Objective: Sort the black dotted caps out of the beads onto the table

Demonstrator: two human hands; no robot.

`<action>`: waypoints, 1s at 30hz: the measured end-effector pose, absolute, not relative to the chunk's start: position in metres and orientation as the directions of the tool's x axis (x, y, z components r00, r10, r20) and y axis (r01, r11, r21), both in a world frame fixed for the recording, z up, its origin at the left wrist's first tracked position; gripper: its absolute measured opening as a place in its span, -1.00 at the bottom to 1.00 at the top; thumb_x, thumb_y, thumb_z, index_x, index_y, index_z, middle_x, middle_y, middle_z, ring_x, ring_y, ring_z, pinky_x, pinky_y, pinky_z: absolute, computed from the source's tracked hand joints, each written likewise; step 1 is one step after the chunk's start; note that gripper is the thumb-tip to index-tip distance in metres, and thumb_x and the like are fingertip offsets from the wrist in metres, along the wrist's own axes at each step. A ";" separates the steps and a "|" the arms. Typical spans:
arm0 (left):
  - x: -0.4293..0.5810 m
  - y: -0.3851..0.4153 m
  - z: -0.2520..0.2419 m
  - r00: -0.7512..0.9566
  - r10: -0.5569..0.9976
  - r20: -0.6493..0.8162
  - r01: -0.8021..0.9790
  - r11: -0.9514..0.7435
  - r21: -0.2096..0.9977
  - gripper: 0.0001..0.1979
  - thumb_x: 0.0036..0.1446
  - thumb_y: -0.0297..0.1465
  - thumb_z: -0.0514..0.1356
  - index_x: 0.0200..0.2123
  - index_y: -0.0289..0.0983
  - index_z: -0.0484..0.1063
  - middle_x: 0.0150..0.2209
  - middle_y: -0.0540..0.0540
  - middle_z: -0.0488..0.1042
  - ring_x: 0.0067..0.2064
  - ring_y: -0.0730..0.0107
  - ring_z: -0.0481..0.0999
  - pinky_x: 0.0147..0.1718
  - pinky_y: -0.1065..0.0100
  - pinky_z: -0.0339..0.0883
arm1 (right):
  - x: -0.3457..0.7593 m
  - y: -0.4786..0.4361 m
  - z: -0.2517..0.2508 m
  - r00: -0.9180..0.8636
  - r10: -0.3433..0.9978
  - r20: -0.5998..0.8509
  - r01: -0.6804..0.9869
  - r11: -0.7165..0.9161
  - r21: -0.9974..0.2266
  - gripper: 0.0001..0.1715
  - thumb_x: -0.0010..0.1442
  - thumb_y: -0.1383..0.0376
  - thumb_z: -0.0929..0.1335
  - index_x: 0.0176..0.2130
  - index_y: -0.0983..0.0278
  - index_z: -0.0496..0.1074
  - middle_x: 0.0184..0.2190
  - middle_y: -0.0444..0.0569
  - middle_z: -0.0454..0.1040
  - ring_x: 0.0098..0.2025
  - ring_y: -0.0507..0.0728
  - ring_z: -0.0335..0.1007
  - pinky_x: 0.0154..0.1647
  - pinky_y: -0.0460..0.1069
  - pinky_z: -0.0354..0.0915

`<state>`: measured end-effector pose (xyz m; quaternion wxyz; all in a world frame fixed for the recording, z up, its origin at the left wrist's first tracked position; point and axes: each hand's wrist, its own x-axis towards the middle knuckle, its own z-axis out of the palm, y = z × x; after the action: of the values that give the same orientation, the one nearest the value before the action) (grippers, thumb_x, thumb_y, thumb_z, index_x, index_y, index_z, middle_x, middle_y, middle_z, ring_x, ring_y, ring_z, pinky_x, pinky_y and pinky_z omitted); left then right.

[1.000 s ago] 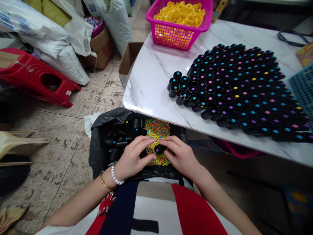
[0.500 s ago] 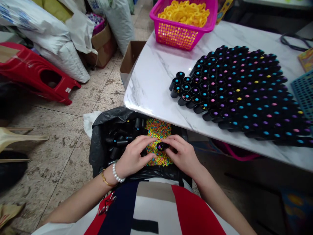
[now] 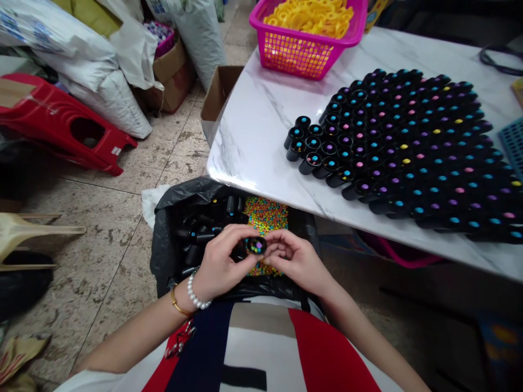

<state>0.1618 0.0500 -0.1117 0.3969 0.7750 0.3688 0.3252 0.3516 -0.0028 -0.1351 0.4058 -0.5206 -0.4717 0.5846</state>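
Observation:
My left hand (image 3: 223, 258) is closed around a small black plastic cup (image 3: 252, 246), tilted so that its mouth faces up and towards me. Inside the cup show a purple dot and several small colored beads. My right hand (image 3: 296, 258) is beside the cup's right edge, its fingers loosely curled and apart; whether the fingertips touch the rim I cannot tell. Under both hands lies a heap of tiny multicolored beads (image 3: 267, 215). Left of the beads, more black cups (image 3: 200, 220) lie jumbled in a container lined with a black plastic bag (image 3: 163, 218).
Rows of upright black cups (image 3: 408, 141) with colored dots stand on the white marbled table (image 3: 249, 130). A pink basket (image 3: 296, 51) of yellow rings is at the table's far side. A red stool (image 3: 65, 120), white sacks (image 3: 122, 100) and a cardboard box (image 3: 218, 92) are to the left.
The black cup has risen from the beads and moved left, out of my right hand's fingers into my left hand. It now has beads in it. My right hand's fingers have curled.

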 end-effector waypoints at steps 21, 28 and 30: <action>0.129 0.042 -0.111 0.335 0.913 0.233 0.455 -0.373 0.808 -0.65 0.09 -0.35 0.32 -0.02 -0.18 0.47 -0.09 -0.11 0.47 -0.08 0.26 0.47 -0.09 0.23 0.37 | 0.310 0.000 -0.147 -0.242 0.960 -0.141 0.772 0.102 -0.628 -0.75 0.12 0.18 0.44 -0.22 0.26 0.44 -0.31 -0.02 0.53 -0.32 0.13 0.45 -0.32 -0.03 0.29; 0.123 0.031 -0.119 0.349 0.904 0.247 0.447 -0.392 0.804 -0.66 0.10 -0.36 0.32 -0.03 -0.20 0.46 -0.08 -0.12 0.50 -0.07 0.26 0.48 -0.05 0.24 0.36 | 0.324 -0.006 -0.155 -0.312 0.950 -0.001 0.684 0.224 -0.694 -0.79 0.19 0.40 0.33 -0.12 0.26 0.38 -0.13 0.01 0.49 -0.10 0.12 0.42 -0.07 0.00 0.31; 0.121 0.031 -0.121 0.342 0.905 0.254 0.443 -0.394 0.805 -0.66 0.10 -0.35 0.32 -0.03 -0.20 0.47 -0.09 -0.12 0.51 -0.07 0.26 0.48 -0.05 0.23 0.36 | 0.332 -0.009 -0.151 -0.373 0.928 0.002 0.730 0.295 -0.616 -0.76 0.24 0.41 0.30 -0.07 0.27 0.39 -0.13 0.03 0.50 -0.09 0.13 0.40 -0.07 0.01 0.31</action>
<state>0.1205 0.0310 -0.1208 0.3211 0.7535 0.4472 0.3594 0.3316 -0.0093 -0.1512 0.1834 -0.5291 -0.7835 0.2694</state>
